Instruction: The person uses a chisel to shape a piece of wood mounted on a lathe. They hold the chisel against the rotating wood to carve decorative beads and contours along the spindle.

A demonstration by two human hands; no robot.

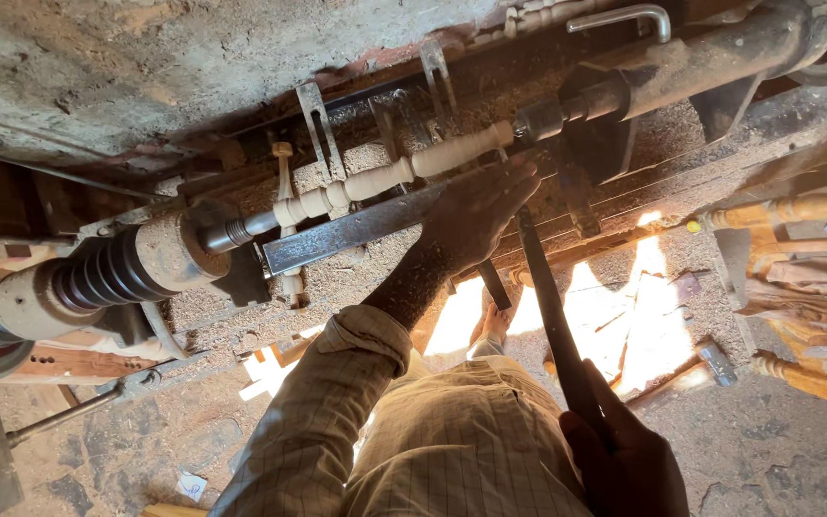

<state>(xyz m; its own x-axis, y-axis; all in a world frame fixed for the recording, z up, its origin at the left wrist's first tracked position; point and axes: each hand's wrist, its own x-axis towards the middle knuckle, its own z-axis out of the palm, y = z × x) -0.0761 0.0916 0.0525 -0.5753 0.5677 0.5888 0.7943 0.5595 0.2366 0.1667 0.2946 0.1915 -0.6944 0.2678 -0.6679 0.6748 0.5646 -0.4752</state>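
A pale turned wooden spindle (385, 177) is mounted in a wood lathe between a stepped pulley headstock (117, 273) on the left and a dark metal tailstock (624, 91) on the right. My left hand (476, 215) rests on the metal tool rest (346, 233) near the spindle's right end, fingers pressing the tip of a long dark chisel (547, 306) against the rest. My right hand (624, 460) grips the chisel's handle end at the bottom right. My checked sleeve crosses the lower middle.
Sawdust covers the lathe bed (413, 278) and floor. Several finished turned spindles (796, 206) lie at the right edge. A hammer (705, 364) lies on the floor in a patch of sunlight. A rough wall (145, 67) fills the top left.
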